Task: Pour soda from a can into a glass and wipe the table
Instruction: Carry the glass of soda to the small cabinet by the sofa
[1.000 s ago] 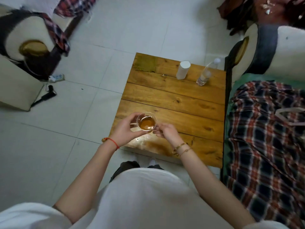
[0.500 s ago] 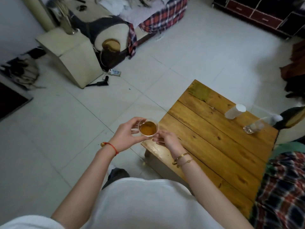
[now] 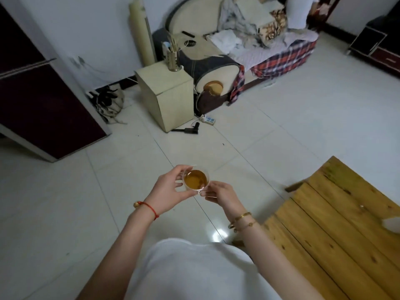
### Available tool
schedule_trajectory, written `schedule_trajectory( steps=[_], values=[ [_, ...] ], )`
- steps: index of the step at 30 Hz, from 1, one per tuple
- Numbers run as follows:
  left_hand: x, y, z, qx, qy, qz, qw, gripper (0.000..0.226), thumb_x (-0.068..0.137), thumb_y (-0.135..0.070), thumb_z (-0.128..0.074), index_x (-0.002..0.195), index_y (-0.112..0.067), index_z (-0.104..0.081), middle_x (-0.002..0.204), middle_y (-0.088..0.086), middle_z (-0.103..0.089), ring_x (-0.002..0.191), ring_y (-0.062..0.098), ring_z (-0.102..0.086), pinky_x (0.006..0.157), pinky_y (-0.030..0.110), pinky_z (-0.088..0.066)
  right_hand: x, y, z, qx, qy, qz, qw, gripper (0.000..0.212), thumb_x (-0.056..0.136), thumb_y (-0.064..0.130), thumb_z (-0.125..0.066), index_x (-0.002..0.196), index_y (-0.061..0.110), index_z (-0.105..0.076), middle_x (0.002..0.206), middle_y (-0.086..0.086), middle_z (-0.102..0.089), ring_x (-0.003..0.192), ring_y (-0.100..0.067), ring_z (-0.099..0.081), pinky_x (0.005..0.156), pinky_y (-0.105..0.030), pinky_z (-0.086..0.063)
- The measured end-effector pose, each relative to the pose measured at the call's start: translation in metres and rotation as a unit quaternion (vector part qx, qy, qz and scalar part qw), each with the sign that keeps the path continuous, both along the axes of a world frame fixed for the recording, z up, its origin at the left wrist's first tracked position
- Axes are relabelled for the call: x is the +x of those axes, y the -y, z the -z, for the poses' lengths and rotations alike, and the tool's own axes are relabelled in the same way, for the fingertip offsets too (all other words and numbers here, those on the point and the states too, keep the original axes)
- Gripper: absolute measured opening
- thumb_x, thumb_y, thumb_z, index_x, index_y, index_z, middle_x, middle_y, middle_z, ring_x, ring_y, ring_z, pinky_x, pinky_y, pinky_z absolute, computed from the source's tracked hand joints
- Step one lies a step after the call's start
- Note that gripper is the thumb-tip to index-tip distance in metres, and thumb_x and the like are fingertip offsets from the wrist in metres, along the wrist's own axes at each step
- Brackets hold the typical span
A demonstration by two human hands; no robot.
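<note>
A small clear glass holding amber soda is carried upright in the air above the white floor tiles, left of the wooden table. My left hand grips the glass's left side with thumb and fingers curled round it. My right hand pinches the glass's handle at its lower right. A white object is cut off at the frame's right edge on the table. No can is in view.
A cream bedside cabinet stands ahead, with a power strip and a black handheld device on the floor beside it. A sofa with plaid cover lies beyond. A dark cabinet stands at the left.
The view has swung left and away from the table. Both hands carried the glass off the tabletop; it is now held over the floor, and the white cup and bottle have left the frame.
</note>
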State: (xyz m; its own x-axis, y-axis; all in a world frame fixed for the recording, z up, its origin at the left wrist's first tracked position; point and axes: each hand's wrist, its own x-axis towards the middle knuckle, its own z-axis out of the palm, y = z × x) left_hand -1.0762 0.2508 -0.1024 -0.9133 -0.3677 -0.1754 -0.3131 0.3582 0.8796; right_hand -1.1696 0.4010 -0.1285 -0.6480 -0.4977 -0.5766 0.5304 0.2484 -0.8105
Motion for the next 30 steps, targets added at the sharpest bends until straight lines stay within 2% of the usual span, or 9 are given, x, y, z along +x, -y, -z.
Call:
schedule_trajectory(
  steps=[7, 14, 21, 26, 30],
  values=[
    [0.005, 0.094, -0.004, -0.010, 0.007, -0.051, 0.999, 0.066, 0.070, -0.025, -0.086, 0.129, -0.024, -0.055, 0.122, -0.010, -0.061, 0.113, 0.002, -0.057, 0.090, 0.009, -0.045, -0.013, 0.102, -0.003, 0.004, -0.020, -0.085, 0.996, 0.027, 0.097, 0.006, -0.042, 0.082, 0.007, -0.065, 0.083, -0.009, -0.067, 0.079, -0.020, -0.062, 0.073, -0.022, -0.050],
    [-0.020, 0.182, 0.002, -0.011, 0.017, -0.091, 0.996, 0.068, 0.072, -0.025, -0.084, 0.132, -0.023, -0.053, 0.126, -0.010, -0.058, 0.113, 0.002, -0.055, 0.085, 0.003, -0.040, -0.052, 0.199, 0.004, 0.014, -0.030, -0.138, 0.990, 0.029, 0.099, 0.005, -0.039, 0.092, 0.004, -0.067, 0.087, -0.008, -0.068, 0.083, -0.021, -0.064, 0.076, -0.024, -0.052],
    [-0.078, 0.280, 0.003, -0.004, 0.011, -0.124, 0.992, 0.068, 0.072, -0.027, -0.084, 0.132, -0.025, -0.052, 0.127, -0.010, -0.058, 0.118, 0.005, -0.054, 0.096, 0.017, -0.044, -0.123, 0.307, 0.006, 0.012, -0.042, -0.182, 0.982, 0.032, 0.099, 0.005, -0.037, 0.106, -0.006, -0.066, 0.092, -0.014, -0.067, 0.086, -0.023, -0.064, 0.078, -0.026, -0.051],
    [-0.130, 0.356, -0.002, -0.008, -0.003, -0.149, 0.989, 0.068, 0.071, -0.026, -0.086, 0.131, -0.026, -0.053, 0.127, -0.009, -0.060, 0.119, 0.005, -0.055, 0.101, 0.024, -0.047, -0.179, 0.390, -0.005, 0.004, -0.046, -0.194, 0.980, 0.033, 0.099, 0.003, -0.035, 0.087, 0.005, -0.065, 0.087, -0.013, -0.066, 0.079, -0.021, -0.063, 0.075, -0.025, -0.050],
    [-0.168, 0.411, -0.004, -0.013, -0.020, -0.163, 0.986, 0.068, 0.070, -0.025, -0.086, 0.130, -0.022, -0.054, 0.127, -0.009, -0.060, 0.119, 0.006, -0.056, 0.097, 0.019, -0.048, -0.219, 0.452, -0.005, 0.004, -0.048, -0.198, 0.979, 0.034, 0.100, 0.004, -0.034, 0.086, 0.007, -0.065, 0.086, -0.011, -0.067, 0.077, -0.020, -0.064, 0.073, -0.023, -0.051]
  ],
)
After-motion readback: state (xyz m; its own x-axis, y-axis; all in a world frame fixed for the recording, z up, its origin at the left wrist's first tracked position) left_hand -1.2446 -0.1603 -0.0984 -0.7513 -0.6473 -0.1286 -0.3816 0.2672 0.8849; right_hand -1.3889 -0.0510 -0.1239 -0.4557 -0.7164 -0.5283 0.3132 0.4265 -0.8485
